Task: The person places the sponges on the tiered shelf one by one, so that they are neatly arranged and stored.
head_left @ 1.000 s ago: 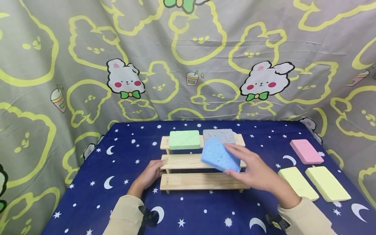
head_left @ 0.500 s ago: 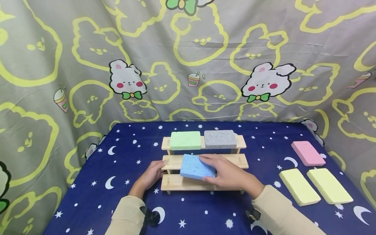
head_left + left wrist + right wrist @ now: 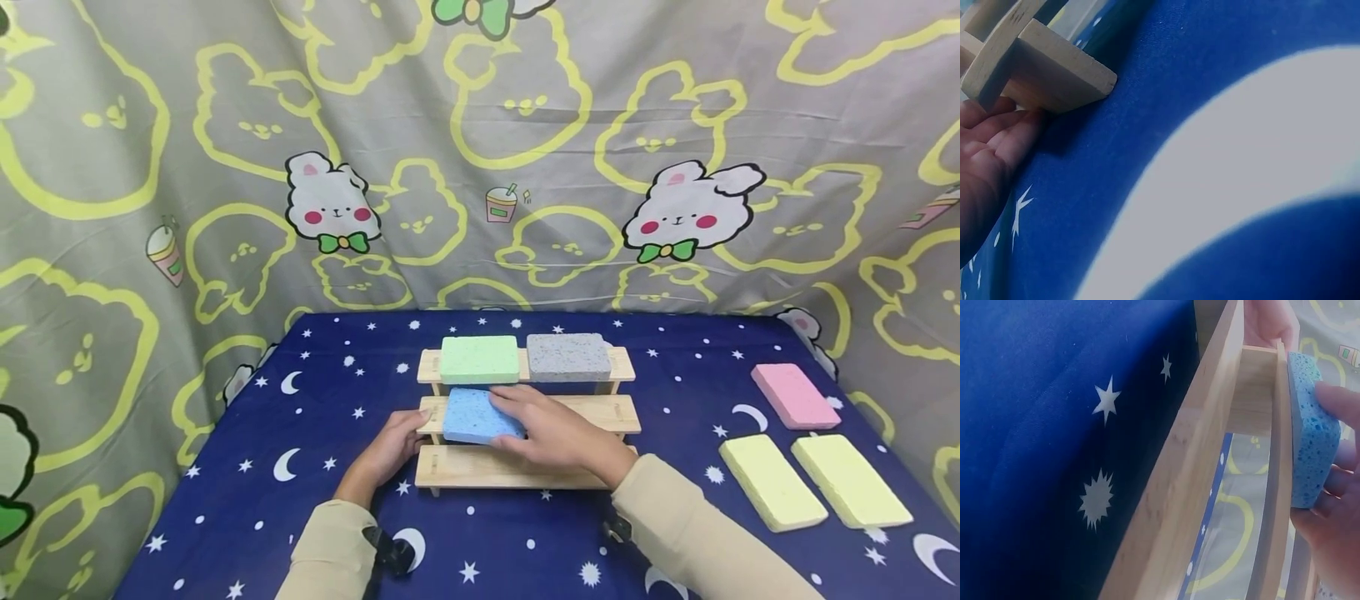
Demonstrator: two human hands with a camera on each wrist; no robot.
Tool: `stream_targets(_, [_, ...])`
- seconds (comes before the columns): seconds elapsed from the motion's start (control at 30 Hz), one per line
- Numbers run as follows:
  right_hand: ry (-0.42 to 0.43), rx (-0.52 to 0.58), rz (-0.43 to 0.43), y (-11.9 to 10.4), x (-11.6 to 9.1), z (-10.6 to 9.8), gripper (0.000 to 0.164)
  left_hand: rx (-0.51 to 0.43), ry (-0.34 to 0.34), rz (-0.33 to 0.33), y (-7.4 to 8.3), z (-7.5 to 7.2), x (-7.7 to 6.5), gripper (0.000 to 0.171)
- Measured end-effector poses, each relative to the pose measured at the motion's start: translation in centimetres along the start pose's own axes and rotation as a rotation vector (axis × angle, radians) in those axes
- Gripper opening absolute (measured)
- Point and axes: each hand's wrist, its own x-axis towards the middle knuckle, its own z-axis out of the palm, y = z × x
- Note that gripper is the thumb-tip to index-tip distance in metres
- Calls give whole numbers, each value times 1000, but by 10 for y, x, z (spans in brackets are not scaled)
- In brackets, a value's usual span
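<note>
- While pinching blue sponge (image 3: 474,414) in right hand (image 3: 551,427), rests it on middle shelf (image 3: 602,412).
- With left hand (image 3: 392,446), pinches wooden rack (image 3: 510,467) at its left end.

right grip (image 3: 553,428) holds blue sponge (image 3: 471,413) | seemingly touching middle shelf (image 3: 600,412)

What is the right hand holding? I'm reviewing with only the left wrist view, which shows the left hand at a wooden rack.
Observer: The right hand holds a blue sponge at the middle shelf.
Operator: What lies on the top shelf?
Observer: A green sponge and a gray sponge, side by side with a small gap between them.
Operator: Are any sponges off the rack?
Observer: Yes. The head view shows a pink sponge and two yellow sponges on the cloth, to the right of the rack.
</note>
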Motion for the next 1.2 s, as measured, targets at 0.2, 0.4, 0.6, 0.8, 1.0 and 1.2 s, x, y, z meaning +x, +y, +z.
stream_targets(0.2, [13, -27, 2, 1, 3, 2, 63, -3, 15, -23, 2, 1, -1, 55])
stream_targets(0.4, [10, -29, 3, 1, 6, 0, 63, -3, 17, -25, 3, 0, 1, 56])
stream_targets(0.6, [42, -38, -31, 1, 5, 0, 60, -8, 19, -19, -1, -2, 1, 54])
stream_targets(0.8, [135, -60, -96, 3, -3, 4, 49, -9, 17, -21, -2, 0, 1, 54])
stream_targets(1.0, [205, -85, -151, 5, -3, 10, 42, -19, 18, -17, -2, 0, 1, 54])
stream_targets(1.2, [247, -98, -167, 4, -2, 13, 39, -7, 21, -28, -1, 0, 1, 55])
